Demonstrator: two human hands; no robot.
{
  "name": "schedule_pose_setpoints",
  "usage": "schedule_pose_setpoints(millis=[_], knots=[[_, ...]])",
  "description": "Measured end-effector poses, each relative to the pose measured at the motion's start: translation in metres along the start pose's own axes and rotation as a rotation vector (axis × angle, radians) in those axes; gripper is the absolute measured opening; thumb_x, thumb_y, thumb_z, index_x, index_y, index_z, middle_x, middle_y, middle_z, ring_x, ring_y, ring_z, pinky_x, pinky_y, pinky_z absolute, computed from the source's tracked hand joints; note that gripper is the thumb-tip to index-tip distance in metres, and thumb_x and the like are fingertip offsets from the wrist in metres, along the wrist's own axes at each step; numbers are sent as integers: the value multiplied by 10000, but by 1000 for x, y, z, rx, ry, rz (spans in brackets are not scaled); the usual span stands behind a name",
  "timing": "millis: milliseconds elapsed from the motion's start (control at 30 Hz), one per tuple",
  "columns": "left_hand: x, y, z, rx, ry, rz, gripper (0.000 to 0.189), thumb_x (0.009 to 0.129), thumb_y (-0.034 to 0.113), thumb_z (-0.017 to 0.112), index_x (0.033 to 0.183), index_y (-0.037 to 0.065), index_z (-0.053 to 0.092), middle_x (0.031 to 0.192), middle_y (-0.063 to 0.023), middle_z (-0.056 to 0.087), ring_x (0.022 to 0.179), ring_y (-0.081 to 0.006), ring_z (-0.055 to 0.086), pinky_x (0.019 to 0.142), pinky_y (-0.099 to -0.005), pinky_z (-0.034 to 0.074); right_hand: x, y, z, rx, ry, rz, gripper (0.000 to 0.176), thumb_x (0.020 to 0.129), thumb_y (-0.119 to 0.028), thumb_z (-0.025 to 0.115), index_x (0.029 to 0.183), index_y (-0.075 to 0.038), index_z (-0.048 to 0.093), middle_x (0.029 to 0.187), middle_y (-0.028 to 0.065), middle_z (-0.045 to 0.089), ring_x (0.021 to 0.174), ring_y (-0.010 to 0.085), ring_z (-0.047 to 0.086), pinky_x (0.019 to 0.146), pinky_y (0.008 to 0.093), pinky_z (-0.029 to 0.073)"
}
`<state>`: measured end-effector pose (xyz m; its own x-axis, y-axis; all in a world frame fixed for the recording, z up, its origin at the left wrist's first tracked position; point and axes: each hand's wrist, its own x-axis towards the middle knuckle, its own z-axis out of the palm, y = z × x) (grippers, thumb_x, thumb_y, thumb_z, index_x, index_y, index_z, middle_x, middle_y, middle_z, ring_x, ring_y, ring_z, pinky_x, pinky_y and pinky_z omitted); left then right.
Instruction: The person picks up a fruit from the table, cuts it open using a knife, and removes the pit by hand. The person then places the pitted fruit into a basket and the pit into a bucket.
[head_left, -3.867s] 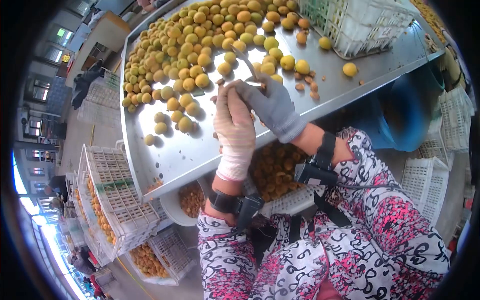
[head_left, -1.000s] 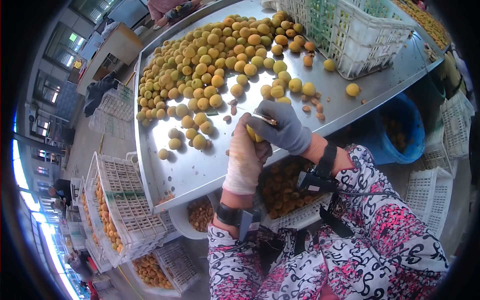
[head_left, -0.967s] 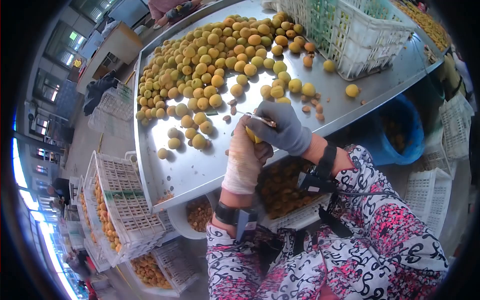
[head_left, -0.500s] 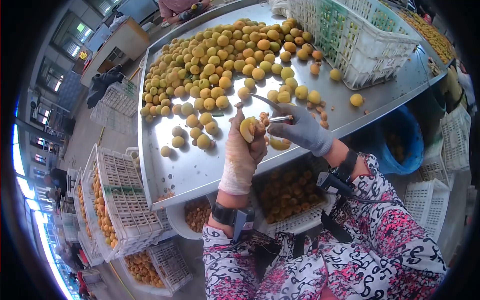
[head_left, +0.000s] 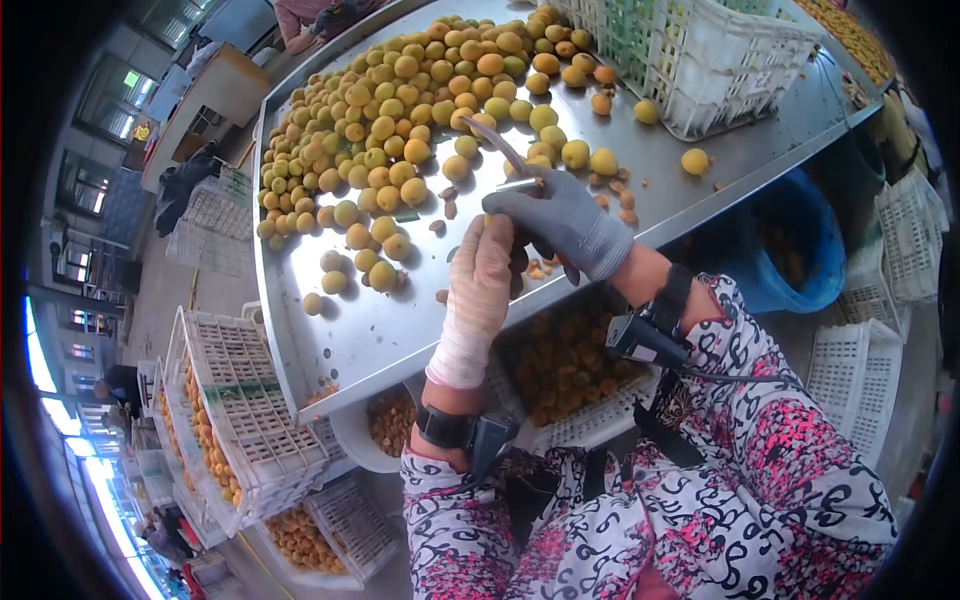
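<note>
Whereas the steel table (head_left: 330,330) bears a heap of whole apricots (head_left: 400,90) toward 11 o'clock, the crate of pitted fruit (head_left: 600,418) at 6 o'clock looks part-filled: most seemingly remain. Right hand (head_left: 560,220) clasps a knife (head_left: 500,150) over the table edge; left hand (head_left: 482,270) curls, contents hidden.

The left hand (head_left: 478,290) wears a pale pink-white glove, the right hand (head_left: 560,222) a grey one. The knife (head_left: 500,148) has a silvery blade. The apricots (head_left: 400,90) run from yellow-green to orange, on a shiny silver-grey table (head_left: 340,330). The pits (head_left: 622,198) are brown. The crates (head_left: 720,50) are white, with green showing through the mesh. The bucket (head_left: 810,250) is blue. The sleeves (head_left: 760,450) carry black swirls on white with pink blotches. The wrist straps (head_left: 445,428) are black. The halves (head_left: 560,365) below the table are orange.
</note>
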<state>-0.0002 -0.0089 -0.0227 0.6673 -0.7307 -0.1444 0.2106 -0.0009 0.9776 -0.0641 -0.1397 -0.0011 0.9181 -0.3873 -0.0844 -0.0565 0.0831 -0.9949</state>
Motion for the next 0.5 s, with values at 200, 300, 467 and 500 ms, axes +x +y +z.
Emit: schedule_pose_setpoints(millis=[200,300,467,500], knots=[[0,-5,3,84,29,152,340,960,317,437,977,3,567,739,26,535,621,-44,417,540,-197,340,1,8,9,123,26,-49,480,787,-382,703,1027,21,605,784,60,645,694,83,603,599,213,487],[4,-10,7,124,113,214,351,965,310,422,964,-10,568,738,14,543,636,-58,440,555,-210,357,3,14,12,106,52,-97,464,802,-373,694,1021,26,602,792,55,638,690,84,597,608,213,491],[0,-2,5,130,123,223,330,959,282,430,906,-14,568,723,0,545,642,-69,450,573,-222,376,3,18,12,316,36,-29,447,815,-371,682,1011,23,603,789,47,623,693,85,589,608,218,495],[-2,5,4,168,103,148,317,954,272,436,891,-11,566,722,1,543,642,-72,454,576,-224,382,0,13,11,303,14,-16,448,814,-370,682,1015,23,602,789,50,623,704,88,592,613,219,497]])
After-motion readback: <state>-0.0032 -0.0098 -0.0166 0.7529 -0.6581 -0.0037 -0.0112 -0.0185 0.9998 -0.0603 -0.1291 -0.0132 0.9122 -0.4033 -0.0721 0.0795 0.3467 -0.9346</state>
